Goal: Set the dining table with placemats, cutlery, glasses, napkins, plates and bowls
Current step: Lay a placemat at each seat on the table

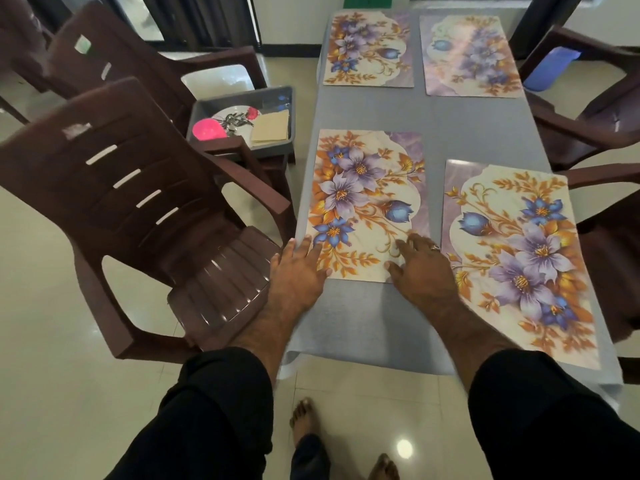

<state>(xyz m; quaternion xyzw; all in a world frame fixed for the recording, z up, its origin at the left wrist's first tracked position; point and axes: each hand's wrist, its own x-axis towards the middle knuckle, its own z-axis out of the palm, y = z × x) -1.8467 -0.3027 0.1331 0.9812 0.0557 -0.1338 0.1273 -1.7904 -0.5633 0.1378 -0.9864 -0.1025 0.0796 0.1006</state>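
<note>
Several floral placemats lie on the grey-clothed table (pixel 478 133). The near left placemat (pixel 367 202) has both my hands on its near edge. My left hand (pixel 299 266) lies flat with straight fingers on its near left corner. My right hand (pixel 424 266), with a ring on one finger, presses flat on its near right corner. The near right placemat (pixel 516 251) lies slightly askew. Two more placemats (pixel 369 46) (pixel 471 53) lie at the far end.
A grey bin (pixel 277 98) on a chair left of the table holds a plate (pixel 232 114), a pink bowl (pixel 207 129), cutlery and tan napkins (pixel 270 128). Brown plastic chairs (pixel 138 209) (pixel 595 112) stand on both sides. My bare feet (pixel 304 417) show below the table's edge.
</note>
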